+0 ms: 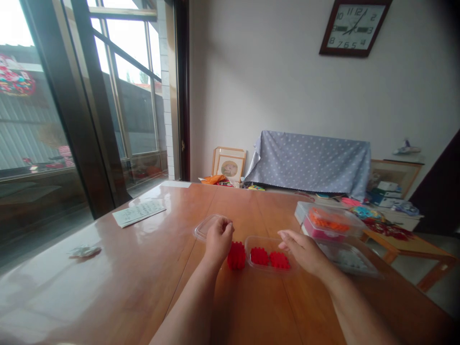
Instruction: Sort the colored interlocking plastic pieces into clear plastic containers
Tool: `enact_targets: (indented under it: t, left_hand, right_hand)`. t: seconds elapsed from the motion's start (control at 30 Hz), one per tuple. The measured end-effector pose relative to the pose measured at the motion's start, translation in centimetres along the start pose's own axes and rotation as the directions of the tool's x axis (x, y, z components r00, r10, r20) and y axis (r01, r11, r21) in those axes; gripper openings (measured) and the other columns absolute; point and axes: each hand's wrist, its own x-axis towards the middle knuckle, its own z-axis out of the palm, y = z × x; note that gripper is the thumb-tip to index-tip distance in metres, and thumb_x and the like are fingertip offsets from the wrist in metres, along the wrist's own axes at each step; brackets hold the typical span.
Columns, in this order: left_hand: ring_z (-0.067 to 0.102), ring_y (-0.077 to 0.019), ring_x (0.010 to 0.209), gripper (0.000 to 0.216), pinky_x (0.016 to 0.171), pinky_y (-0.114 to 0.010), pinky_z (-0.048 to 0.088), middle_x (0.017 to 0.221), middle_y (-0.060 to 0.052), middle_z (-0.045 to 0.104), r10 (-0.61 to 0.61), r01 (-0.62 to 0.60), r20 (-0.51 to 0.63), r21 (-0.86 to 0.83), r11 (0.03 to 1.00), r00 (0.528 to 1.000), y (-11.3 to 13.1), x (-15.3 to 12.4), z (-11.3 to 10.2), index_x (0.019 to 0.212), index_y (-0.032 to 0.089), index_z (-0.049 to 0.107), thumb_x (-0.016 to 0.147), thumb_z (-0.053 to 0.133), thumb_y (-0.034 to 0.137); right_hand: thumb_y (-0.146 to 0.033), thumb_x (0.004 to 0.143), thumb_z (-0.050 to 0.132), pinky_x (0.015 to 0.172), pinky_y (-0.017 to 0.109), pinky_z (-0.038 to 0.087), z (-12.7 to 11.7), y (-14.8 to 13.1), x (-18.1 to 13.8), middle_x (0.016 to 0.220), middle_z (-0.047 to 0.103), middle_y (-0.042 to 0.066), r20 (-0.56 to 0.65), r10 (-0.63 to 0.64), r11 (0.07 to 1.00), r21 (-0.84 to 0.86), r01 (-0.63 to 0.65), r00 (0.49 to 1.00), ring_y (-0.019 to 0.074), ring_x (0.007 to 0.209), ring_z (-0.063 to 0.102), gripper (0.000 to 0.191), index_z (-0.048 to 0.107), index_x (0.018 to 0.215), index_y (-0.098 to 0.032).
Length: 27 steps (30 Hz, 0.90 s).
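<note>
My left hand is closed, thumb against curled fingers, beside a stack of red notched plastic pieces. Whatever it may hold is hidden. Behind that hand lies a clear plastic lid. Over the right side of a clear plastic container hovers my right hand, its fingers loosely stretched and nothing visible in them. Two clusters of red notched pieces, one on the left and one on the right, sit inside the container.
Clear boxes with orange pieces stand at the right, by another clear container with pale pieces. Papers and a small crumpled packet lie on the table's left. A wooden stool stands beyond the right edge.
</note>
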Motion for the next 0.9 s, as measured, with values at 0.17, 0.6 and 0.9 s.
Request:
enact_targets:
  t: [0.17,0.6,0.9]
  left_hand:
    - [0.064,-0.0176,0.07,0.021,0.064,-0.027,0.047,0.073,-0.002,0.066,-0.084,0.083,-0.005,-0.091,0.992,0.996,0.0,0.2,-0.1,0.079,0.02,0.062,0.087,0.06,0.039]
    - [0.061,-0.0137,0.058,0.034,0.059,-0.026,0.044,0.074,-0.005,0.07,-0.343,0.324,-0.014,-0.295,0.899,0.939,1.6,-0.2,-1.0,0.084,0.017,0.066,0.084,0.062,0.05]
    - [0.06,-0.0124,0.058,0.032,0.06,-0.025,0.043,0.071,-0.003,0.068,-0.344,0.327,0.0,-0.313,0.892,0.939,1.2,-0.1,-0.9,0.081,0.018,0.063,0.083,0.063,0.05]
  right_hand:
    - [-0.056,0.096,0.049,0.093,0.038,0.052,1.3,-1.2,-0.1,0.108,0.078,0.007,0.03,-0.05,0.998,0.037,0.049,0.998,0.0258,0.102,0.071,0.047,0.068,0.122,-0.022]
    - [-0.033,0.08,0.07,0.097,0.036,0.046,6.1,-10.5,1.4,0.125,0.068,0.009,0.299,-0.276,0.929,-0.163,0.333,0.914,0.0262,0.114,0.061,0.052,0.066,0.131,-0.027]
    - [-0.029,0.076,0.073,0.087,0.029,0.044,7.0,-10.3,2.6,0.113,0.071,0.005,0.365,-0.256,0.911,-0.219,0.35,0.895,0.0241,0.102,0.063,0.039,0.072,0.115,-0.026]
